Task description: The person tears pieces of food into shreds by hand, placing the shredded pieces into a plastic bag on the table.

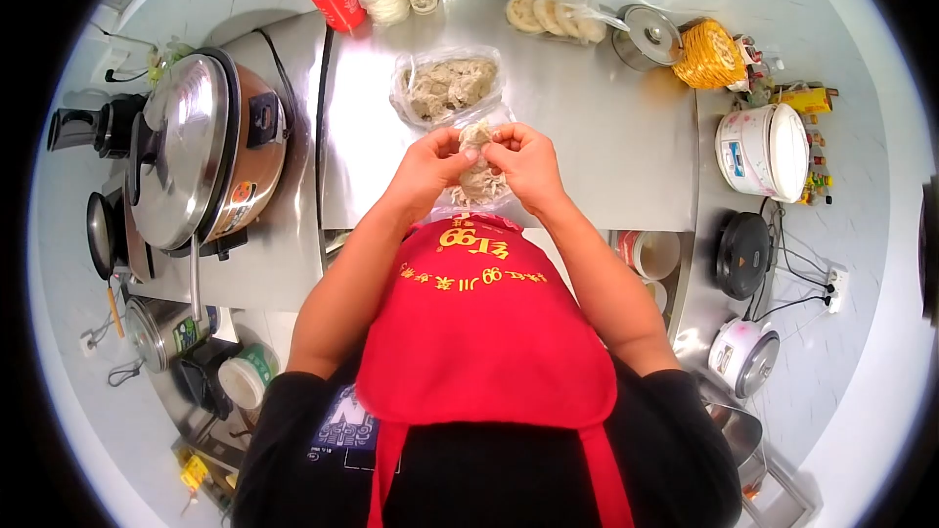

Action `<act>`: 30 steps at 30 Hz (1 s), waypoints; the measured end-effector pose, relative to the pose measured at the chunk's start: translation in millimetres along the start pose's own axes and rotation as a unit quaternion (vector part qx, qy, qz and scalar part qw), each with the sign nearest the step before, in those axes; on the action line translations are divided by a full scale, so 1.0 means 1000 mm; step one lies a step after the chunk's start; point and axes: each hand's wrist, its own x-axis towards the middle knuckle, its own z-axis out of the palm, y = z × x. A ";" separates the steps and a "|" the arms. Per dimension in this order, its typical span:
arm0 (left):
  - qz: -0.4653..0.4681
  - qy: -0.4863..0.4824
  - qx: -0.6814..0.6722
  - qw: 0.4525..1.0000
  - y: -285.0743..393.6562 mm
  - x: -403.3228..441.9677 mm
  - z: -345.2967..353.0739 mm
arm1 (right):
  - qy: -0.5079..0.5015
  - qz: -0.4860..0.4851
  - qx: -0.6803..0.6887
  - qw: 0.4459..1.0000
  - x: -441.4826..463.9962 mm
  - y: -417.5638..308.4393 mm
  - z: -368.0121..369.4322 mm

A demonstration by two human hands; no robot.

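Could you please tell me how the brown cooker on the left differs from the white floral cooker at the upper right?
The brown cooker looks much larger than the white floral cooker. The brown cooker has a shiny metal lid; the white floral cooker has a white lid. Both are lidded.

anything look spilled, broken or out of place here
Nothing clearly spilled or broken. The pale shreds sit on plastic below the left hand and right hand. Only the loose black cords by the wall socket at right look untidy. Tilted-looking pots near the edges may just be lens distortion.
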 end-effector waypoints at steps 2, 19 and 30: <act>0.014 0.018 0.000 1.000 -0.006 0.000 0.001 | -0.003 -0.001 0.009 1.000 -0.003 0.000 0.004; 0.141 0.125 -0.076 0.979 0.006 -0.008 0.001 | 0.125 -0.074 -0.236 0.961 -0.001 0.021 -0.022; 0.094 0.087 -0.082 0.988 0.005 -0.008 -0.002 | -0.049 -0.035 -0.172 0.983 -0.010 -0.004 -0.015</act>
